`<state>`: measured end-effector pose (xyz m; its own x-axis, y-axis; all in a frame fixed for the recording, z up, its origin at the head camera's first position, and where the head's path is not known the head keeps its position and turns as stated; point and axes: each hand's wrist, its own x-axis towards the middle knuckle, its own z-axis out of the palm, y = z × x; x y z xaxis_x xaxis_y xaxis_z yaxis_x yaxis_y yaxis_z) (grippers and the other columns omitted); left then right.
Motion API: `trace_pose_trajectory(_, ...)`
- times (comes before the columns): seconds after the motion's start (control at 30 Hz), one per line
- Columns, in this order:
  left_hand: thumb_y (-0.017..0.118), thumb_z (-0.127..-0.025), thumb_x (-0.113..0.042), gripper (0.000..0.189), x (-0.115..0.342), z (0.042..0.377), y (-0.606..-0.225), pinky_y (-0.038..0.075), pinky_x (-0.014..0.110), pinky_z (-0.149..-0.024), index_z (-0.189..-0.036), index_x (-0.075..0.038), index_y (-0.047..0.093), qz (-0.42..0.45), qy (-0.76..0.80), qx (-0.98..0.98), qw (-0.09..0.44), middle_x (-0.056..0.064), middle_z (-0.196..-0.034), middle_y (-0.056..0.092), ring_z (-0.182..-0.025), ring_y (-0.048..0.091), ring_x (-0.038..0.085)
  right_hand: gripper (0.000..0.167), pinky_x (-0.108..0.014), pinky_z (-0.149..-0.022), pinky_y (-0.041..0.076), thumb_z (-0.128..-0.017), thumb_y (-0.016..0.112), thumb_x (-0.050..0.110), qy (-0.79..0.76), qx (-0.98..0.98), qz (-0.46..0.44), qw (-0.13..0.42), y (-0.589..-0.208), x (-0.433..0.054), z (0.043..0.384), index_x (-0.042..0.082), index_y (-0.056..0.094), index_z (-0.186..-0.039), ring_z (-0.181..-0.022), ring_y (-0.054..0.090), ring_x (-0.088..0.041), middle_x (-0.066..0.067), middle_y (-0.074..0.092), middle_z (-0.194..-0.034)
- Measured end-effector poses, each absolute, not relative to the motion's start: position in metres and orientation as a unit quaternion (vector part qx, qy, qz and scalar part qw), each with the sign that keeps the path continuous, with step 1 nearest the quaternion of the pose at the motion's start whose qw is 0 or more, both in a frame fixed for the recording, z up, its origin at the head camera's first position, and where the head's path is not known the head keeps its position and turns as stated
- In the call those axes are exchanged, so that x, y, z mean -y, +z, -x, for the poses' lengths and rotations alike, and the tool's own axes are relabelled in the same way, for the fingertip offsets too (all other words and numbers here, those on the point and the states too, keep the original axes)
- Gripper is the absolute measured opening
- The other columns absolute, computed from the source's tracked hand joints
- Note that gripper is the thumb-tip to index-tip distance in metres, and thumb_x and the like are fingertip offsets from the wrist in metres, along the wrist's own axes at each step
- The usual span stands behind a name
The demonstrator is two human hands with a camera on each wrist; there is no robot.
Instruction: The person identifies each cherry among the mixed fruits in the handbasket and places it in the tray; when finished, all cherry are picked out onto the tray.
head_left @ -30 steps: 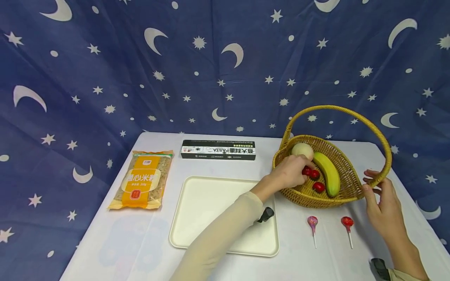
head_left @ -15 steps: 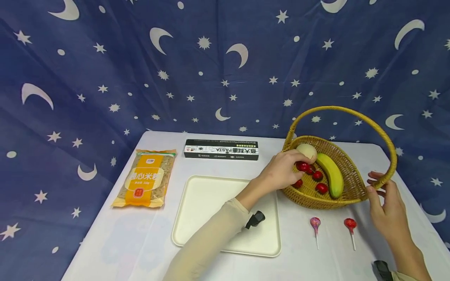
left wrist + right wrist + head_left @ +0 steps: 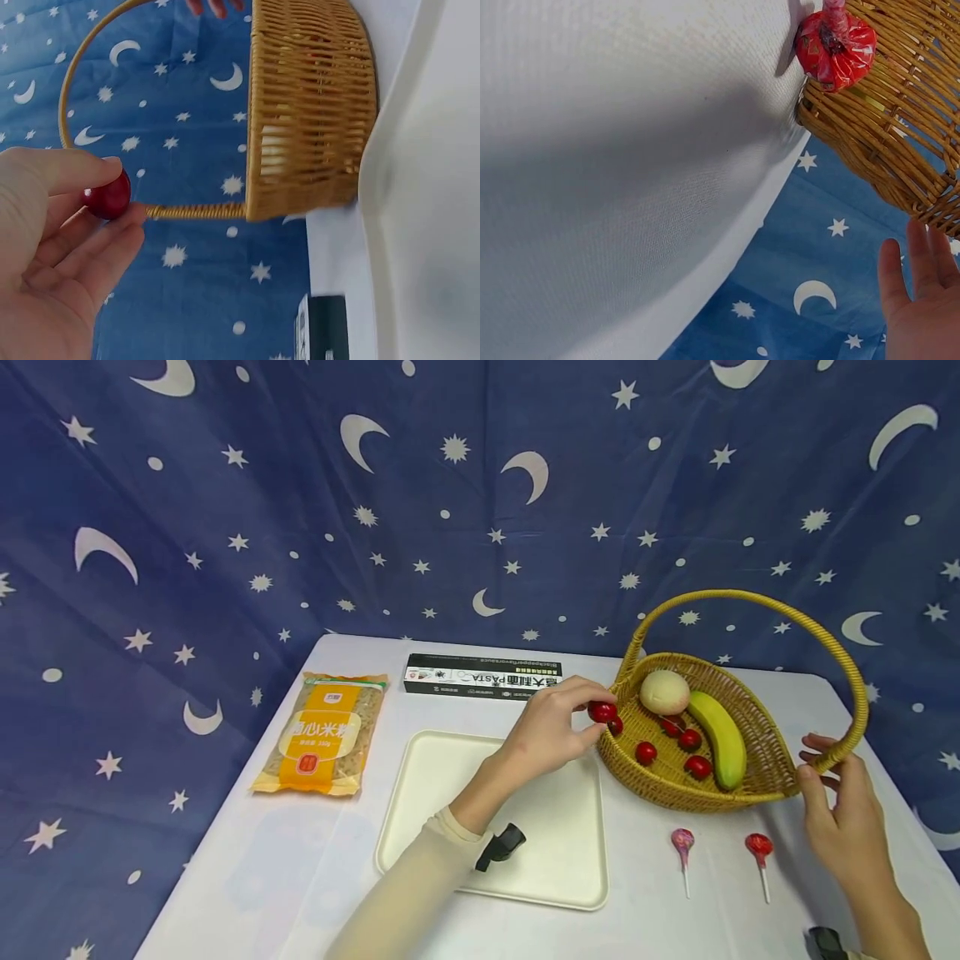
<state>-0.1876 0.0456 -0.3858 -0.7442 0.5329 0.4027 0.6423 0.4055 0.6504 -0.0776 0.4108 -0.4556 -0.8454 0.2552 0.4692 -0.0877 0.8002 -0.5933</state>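
Observation:
My left hand (image 3: 551,727) pinches dark red cherries (image 3: 602,711) between thumb and fingertips, at the left rim of the wicker basket (image 3: 652,793). One glossy cherry (image 3: 109,196) shows clearly at the fingertips in the left wrist view. Inside the basket lie several more red cherries (image 3: 646,752), a yellow banana (image 3: 718,739) and a pale round fruit (image 3: 665,692). At the basket's right end, my right hand (image 3: 847,810) holds the base of the arched handle (image 3: 855,693), thumb in front and fingers behind it. The right wrist view shows the right fingers (image 3: 922,255) meeting the woven edge.
A cream tray (image 3: 427,810) lies under my left forearm. Two lollipops, one pink (image 3: 682,841) and one red (image 3: 759,845), lie before the basket. A black pasta box (image 3: 480,677) is at the back, and an orange bag of macaroni (image 3: 322,735) at the left.
My left hand has come up out of the basket and left toward its rim, carrying cherries. The pale fruit and remaining cherries are now uncovered. My right hand stays at the handle base.

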Motion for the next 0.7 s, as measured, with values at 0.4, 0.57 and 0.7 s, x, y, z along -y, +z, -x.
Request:
trace_pose_trajectory(0.4, 0.084, -0.087, -0.002, 0.032, 0.024, 0.175, -0.392, 0.063, 0.029, -0.095, -0.118, -0.009, 0.078, 0.312, -0.415, 0.841, 0.152, 0.005, -0.122, 0.078, -0.109, 0.077, 0.02, 0.047, 0.007, -0.107, 0.026, -0.112, 0.051, 0.011, 0.311, 0.909, 0.059, 0.272, -0.456, -0.411, 0.076, 0.008, 0.041, -0.158, -0.124, 0.035, 0.027, 0.016, 0.05, -0.154)
trace_pose_trajectory(0.57, 0.085, -0.085, -0.001, 0.032, 0.058, 0.17, -0.399, 0.064, 0.036, -0.093, -0.116, -0.008, 0.079, 0.276, -0.401, 0.855, 0.18, 0.006, -0.119, 0.079, -0.103, 0.078, 0.021, 0.046, 0.005, -0.109, 0.025, -0.113, 0.049, 0.012, 0.303, 0.911, 0.061, 0.275, -0.455, -0.408, 0.077, 0.007, 0.041, -0.158, -0.125, 0.032, 0.028, -0.009, 0.052, -0.156)
trace_pose_trajectory(0.7, 0.087, -0.084, 0.0, 0.036, 0.085, 0.166, -0.405, 0.064, 0.037, -0.095, -0.118, -0.007, 0.079, 0.24, -0.398, 0.868, 0.172, 0.007, -0.119, 0.079, -0.103, 0.078, 0.022, 0.046, 0.005, -0.109, 0.025, -0.113, 0.05, 0.013, 0.3, 0.91, 0.057, 0.279, -0.455, -0.407, 0.077, 0.006, 0.041, -0.157, -0.127, 0.032, 0.028, -0.009, 0.053, -0.156)
